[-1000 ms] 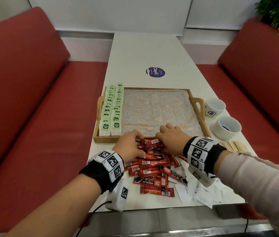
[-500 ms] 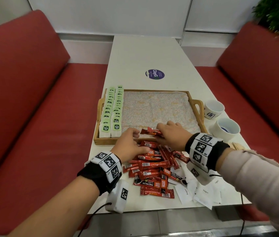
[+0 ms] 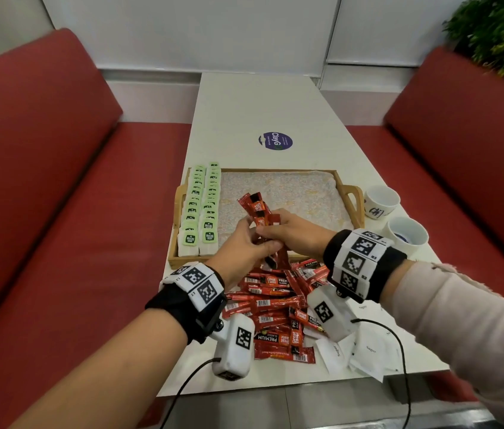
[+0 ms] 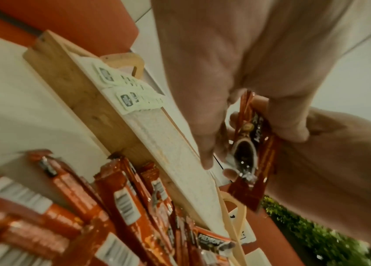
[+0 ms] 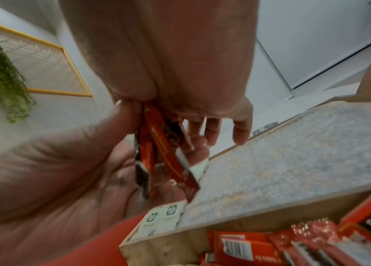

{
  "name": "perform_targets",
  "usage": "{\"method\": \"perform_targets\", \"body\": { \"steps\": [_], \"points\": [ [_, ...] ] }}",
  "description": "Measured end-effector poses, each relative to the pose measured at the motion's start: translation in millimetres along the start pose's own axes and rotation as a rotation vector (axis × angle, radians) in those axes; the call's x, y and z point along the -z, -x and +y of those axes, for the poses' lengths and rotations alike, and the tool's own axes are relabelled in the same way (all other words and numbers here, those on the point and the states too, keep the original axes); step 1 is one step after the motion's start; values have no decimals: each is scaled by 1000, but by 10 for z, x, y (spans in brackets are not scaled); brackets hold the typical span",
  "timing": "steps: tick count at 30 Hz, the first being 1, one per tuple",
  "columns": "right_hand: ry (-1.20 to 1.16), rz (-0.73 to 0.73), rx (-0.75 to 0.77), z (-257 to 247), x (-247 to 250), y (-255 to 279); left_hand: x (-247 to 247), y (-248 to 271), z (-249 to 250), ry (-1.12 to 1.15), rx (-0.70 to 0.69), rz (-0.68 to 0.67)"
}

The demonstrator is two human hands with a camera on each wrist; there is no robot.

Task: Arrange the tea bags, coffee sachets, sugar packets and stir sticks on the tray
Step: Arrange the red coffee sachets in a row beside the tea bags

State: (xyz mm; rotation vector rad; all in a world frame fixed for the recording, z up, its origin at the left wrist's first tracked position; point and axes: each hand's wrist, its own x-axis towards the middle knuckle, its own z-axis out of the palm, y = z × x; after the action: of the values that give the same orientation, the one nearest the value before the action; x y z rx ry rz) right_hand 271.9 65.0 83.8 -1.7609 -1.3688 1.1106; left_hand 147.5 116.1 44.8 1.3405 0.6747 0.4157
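Note:
Both hands hold a small bunch of red coffee sachets (image 3: 256, 209) upright above the near edge of the wooden tray (image 3: 350, 193). My left hand (image 3: 246, 239) grips the lower part of the bunch. My right hand (image 3: 290, 227) closes on it from the right. The held sachets (image 4: 248, 153) show between the fingers in the left wrist view, and the same sachets (image 5: 163, 149) in the right wrist view. Two rows of green-labelled tea bags (image 3: 202, 205) fill the tray's left side. A loose pile of coffee sachets (image 3: 275, 305) lies on the table before the tray. White sugar packets (image 3: 365, 351) lie at the near right. No stir sticks show.
Two white cups (image 3: 380, 201) (image 3: 406, 233) stand right of the tray. A patterned cloth (image 3: 300, 193) lines the tray floor. A round purple sticker (image 3: 275, 140) lies beyond the tray. Red benches flank the narrow white table (image 3: 260, 103); a plant (image 3: 498, 32) is at the far right.
Both hands rose from the pile on the table with a bunch of coffee sachets and now hold it upright over the tray's near edge.

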Motion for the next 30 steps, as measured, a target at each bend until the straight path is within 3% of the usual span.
{"method": "perform_targets", "body": {
  "steps": [6,13,19,25,30],
  "points": [
    [11,8,-35,35,-129,-71,80,1,-22,70,13,-9],
    [97,-18,72,-14,-209,-38,124,51,-32,41,0,-45],
    [55,-41,43,97,-82,-125,133,32,54,48,29,-34],
    [5,-35,54,88,41,-121,84,-72,174,78,19,19],
    [-43,71,19,66,153,-85,43,-124,155,84,10,158]
  ]
}}
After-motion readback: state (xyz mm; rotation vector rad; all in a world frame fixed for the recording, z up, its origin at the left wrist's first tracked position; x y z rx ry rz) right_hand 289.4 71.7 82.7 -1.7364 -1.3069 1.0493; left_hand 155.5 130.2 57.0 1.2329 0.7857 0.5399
